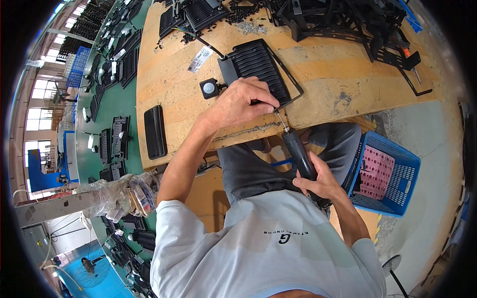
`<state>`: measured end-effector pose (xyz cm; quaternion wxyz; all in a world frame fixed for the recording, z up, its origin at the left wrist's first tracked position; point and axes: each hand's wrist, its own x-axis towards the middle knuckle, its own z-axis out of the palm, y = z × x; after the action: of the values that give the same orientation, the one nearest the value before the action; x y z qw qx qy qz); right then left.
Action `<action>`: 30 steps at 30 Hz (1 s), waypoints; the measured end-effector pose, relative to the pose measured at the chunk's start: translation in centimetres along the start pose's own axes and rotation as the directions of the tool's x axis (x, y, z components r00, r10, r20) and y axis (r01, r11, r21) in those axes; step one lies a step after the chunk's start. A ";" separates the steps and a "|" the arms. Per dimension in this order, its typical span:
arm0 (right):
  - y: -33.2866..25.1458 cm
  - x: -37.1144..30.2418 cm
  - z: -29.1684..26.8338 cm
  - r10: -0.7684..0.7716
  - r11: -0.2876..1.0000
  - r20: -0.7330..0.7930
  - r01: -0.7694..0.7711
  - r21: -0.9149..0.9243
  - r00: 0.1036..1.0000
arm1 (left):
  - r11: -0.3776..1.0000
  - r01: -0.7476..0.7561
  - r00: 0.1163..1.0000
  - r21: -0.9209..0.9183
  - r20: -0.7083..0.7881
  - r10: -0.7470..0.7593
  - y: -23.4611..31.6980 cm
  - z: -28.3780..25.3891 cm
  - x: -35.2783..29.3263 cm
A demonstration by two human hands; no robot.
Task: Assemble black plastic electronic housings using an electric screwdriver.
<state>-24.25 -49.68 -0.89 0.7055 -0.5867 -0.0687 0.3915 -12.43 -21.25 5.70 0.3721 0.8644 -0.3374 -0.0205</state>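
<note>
A black finned floodlight (256, 62) lies near the table's front edge, with a U-shaped bracket (287, 74) along its right side. Joined to its left is a small box-shaped motion sensor (208, 88) with a white dome. My left hand (243, 102) rests over the light's near end, thumb and fingertips pinched at the bracket's near corner; whatever is between them is too small to make out. In my right hand (320, 181) is a black electric screwdriver (299, 154), gripped around its body. Its thin bit points up and away, its tip at my left fingertips.
A black phone (155, 131) lies at the table's left. Black brackets (343, 25) are heaped at the back right, near a screwdriver with an orange handle (407, 52). Loose screws (252, 27) lie at the back. A blue basket (410, 171) stands right; a green bench (107, 109) runs left.
</note>
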 end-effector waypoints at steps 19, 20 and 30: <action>0.5 0.0 -0.6 0.011 1.000 0.024 -0.011 0.010 1.000 | 0.844 -0.031 0.992 0.535 -0.089 0.093 3.9 -0.2 -4.5; 0.5 0.2 -0.6 0.013 1.000 0.029 -0.013 0.011 0.999 | 0.861 0.032 0.990 0.507 -0.132 0.041 3.7 1.1 -5.1; 0.2 0.0 -0.7 0.011 1.000 0.038 -0.010 -0.029 0.999 | 0.864 0.115 0.982 0.491 -0.189 -0.023 4.6 4.4 -6.2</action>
<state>-23.90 -50.22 -1.26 0.6934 -0.5897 -0.0848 0.4053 -21.10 -22.52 4.22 0.1633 0.9411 -0.2656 0.1308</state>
